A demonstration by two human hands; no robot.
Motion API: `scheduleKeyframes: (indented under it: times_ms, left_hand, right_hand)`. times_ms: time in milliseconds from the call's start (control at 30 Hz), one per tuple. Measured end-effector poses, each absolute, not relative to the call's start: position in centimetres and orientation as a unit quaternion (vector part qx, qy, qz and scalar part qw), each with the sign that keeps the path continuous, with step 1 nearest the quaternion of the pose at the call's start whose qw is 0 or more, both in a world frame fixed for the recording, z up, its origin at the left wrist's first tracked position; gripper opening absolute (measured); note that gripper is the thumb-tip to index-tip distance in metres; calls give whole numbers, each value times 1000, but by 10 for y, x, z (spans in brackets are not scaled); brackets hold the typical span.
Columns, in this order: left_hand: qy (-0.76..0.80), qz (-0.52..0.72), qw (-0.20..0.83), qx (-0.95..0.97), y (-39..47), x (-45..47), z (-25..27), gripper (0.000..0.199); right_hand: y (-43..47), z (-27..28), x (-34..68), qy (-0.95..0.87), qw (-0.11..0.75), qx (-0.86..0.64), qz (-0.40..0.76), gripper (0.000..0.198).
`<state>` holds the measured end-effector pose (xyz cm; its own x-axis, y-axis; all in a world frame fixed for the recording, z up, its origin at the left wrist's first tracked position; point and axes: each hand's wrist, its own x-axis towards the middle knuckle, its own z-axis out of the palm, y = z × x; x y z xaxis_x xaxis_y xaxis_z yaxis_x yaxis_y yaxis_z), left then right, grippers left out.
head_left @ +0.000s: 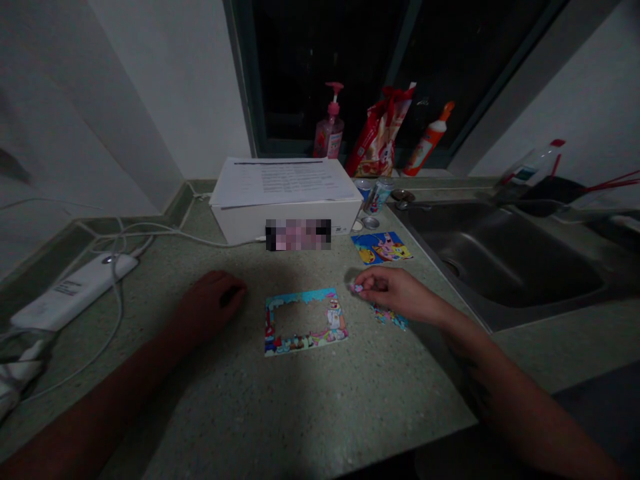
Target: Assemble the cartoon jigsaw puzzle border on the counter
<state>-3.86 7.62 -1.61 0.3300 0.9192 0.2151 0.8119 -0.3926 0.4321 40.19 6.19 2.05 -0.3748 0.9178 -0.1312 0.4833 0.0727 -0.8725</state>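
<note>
A partly assembled jigsaw puzzle lies on the counter, its colourful border joined round a bare middle. To its right my right hand is closed, pinching a small pale pink puzzle piece between thumb and fingertips. Just below that hand is a small heap of loose puzzle pieces, partly covered by it. My left hand rests on the counter left of the puzzle, fingers loosely curled in with nothing visible in them. Beyond my right hand lies a bright cartoon picture card.
A white box with papers on top stands behind the puzzle, a pixelated device against its front. A metal sink is at the right. Cans stand by the box. A power strip and cables lie left.
</note>
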Motion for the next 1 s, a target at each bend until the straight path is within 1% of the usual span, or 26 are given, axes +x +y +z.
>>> scheduleKeyframes:
  times_ms: [67, 200, 333, 600, 867, 1000]
  left_hand:
    - [542, 214, 123, 803, 76, -38, -16, 33]
    - [540, 206, 123, 807, 76, -37, -15, 36]
    - [538, 208, 128, 807, 76, -37, -13, 32]
    - [532, 212, 125, 810, 76, -36, -15, 33]
    - [532, 209, 118, 812, 76, -37, -15, 29]
    - [532, 209, 112, 813, 76, -37, -15, 30]
  right_hand:
    - [63, 15, 396, -690, 258, -510, 445, 25]
    - [65, 5, 392, -699, 270, -513, 418, 18]
    - [65, -3, 385, -706, 278, -528, 382, 12]
    - [60, 3, 372, -746, 226, -557, 287, 8]
    - [61, 4, 375, -741, 217, -562, 297, 9]
    - [62, 2, 376, -737, 228, -558, 306, 11]
